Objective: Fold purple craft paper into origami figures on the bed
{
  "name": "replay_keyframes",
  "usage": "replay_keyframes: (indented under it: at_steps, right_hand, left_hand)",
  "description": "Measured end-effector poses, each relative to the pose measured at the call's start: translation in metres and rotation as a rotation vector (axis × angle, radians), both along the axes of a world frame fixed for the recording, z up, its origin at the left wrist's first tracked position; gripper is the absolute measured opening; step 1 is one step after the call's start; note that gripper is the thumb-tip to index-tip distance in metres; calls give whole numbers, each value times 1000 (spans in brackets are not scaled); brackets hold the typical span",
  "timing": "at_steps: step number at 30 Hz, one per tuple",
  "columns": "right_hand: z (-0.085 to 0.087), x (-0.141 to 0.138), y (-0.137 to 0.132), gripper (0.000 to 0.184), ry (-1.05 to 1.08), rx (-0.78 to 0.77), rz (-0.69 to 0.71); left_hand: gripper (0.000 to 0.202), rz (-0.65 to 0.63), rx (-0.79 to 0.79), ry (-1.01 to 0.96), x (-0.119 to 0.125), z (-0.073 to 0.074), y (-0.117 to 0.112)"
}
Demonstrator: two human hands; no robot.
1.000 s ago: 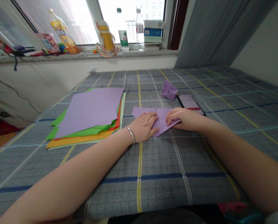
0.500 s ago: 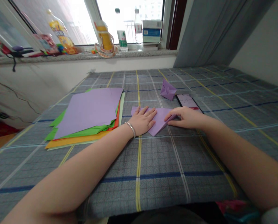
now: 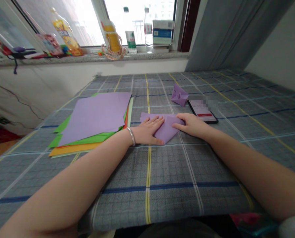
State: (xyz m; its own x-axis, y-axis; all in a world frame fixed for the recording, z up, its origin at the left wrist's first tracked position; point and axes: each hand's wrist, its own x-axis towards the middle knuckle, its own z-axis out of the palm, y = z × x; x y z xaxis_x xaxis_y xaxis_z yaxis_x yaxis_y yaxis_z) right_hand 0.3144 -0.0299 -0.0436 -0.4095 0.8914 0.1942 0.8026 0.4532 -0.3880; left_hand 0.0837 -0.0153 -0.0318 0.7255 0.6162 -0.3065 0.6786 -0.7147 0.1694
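A folded purple paper (image 3: pixel 167 129) lies on the checked cloth (image 3: pixel 187 165) between my hands. My left hand (image 3: pixel 147 131), a silver bangle on its wrist, lies flat on the paper's left part with fingers stretched out. My right hand (image 3: pixel 190 124) presses the paper's right edge with its fingertips, the fingers held together and low. Neither hand lifts the paper off the cloth.
A stack of coloured sheets (image 3: pixel 92 120), purple on top, lies to the left. A small folded purple piece (image 3: pixel 179 94) and a phone (image 3: pixel 202 111) sit beyond my right hand. Bottles and boxes line the windowsill (image 3: pixel 88 59). A grey curtain (image 3: pixel 226 33) hangs at right.
The paper's right corner has been folded in, making the shape narrower. My right hand slid left along the edge; my left hand flattened further onto the paper.
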Motion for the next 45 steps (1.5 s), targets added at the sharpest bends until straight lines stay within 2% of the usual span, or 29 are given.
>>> replay_keyframes:
  at_steps: [7, 13, 17, 28, 41, 45]
  right_hand:
    - [-4, -6, 3, 22, -72, 15, -14]
    - [-5, -7, 4, 23, -131, 31, -28]
    - [-3, -8, 3, 25, -141, 8, -47]
    - [-7, -10, 7, 32, -210, 30, -101]
    - [-6, -13, 7, 36, -249, 41, -168]
    - [-5, -14, 5, 36, -258, 46, -179]
  left_hand:
    - [102, 102, -54, -47, 3, 2, -4]
    - [105, 79, 75, 0, 5, -3, -8]
    - [98, 65, 94, 31, 7, -2, -10]
    - [103, 57, 151, 25, 6, -6, -9]
    - [91, 32, 171, 40, 6, -5, -10]
    - [81, 18, 233, 14, 6, -6, -14]
